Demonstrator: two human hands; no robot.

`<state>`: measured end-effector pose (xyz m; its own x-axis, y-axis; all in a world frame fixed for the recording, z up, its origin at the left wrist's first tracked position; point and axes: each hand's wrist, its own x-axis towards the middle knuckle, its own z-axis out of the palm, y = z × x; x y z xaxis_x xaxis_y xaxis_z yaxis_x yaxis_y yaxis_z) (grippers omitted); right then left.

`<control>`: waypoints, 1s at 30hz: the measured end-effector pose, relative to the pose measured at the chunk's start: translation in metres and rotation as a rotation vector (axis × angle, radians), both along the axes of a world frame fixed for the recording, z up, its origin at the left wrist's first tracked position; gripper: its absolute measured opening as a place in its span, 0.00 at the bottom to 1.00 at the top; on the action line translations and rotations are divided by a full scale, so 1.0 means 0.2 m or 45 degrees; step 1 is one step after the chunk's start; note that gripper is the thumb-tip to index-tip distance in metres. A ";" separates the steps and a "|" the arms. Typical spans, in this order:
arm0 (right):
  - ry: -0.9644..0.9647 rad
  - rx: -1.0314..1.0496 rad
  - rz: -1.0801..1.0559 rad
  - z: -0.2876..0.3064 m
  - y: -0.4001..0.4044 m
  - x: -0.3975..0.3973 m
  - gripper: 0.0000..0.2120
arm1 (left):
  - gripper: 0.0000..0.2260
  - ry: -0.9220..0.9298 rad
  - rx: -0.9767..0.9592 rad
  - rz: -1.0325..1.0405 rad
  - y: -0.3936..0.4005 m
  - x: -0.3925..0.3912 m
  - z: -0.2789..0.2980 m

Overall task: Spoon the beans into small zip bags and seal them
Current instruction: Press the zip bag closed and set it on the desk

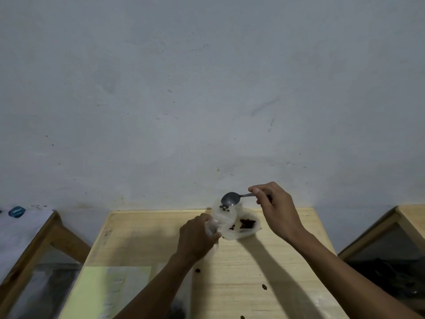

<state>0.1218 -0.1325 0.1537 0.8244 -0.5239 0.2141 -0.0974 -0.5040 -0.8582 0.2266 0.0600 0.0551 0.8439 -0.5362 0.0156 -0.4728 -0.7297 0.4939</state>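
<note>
Item: wooden table, light top, set against a pale wall. Left hand: fingers curled round the lower part of a small clear zip bag, holding it upright with its mouth uppermost, at the far middle of the table. Right hand: thumb and fingers pinching the handle of a metal spoon. Spoon: long axis roughly level, handle to the right, bowl to the left and tipped over the bag's mouth. Beans: a few dark ones seen just under the bowl, at or inside the bag's top; whether falling or settled cannot be told. Further beans lie in a white container just right of the bag, touching or nearly touching it. Key relation: container sits directly below and near the right hand, bag mouth just left of it, so the next scoop is likely a short dip down and right. Strays: single beans on the near tabletop. Sealing not yet done.
</note>
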 end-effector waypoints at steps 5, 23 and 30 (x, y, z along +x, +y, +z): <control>-0.090 -0.223 0.116 0.02 0.03 0.00 0.07 | 0.23 0.010 -0.024 -0.003 0.02 -0.02 0.01; 0.174 1.219 -0.491 -0.64 -0.16 -0.16 0.13 | 0.24 0.067 -0.027 0.136 0.16 -0.04 0.00; 0.421 1.023 -0.436 -0.81 -0.11 -0.22 0.15 | 0.24 0.077 -0.032 0.145 0.16 -0.05 0.00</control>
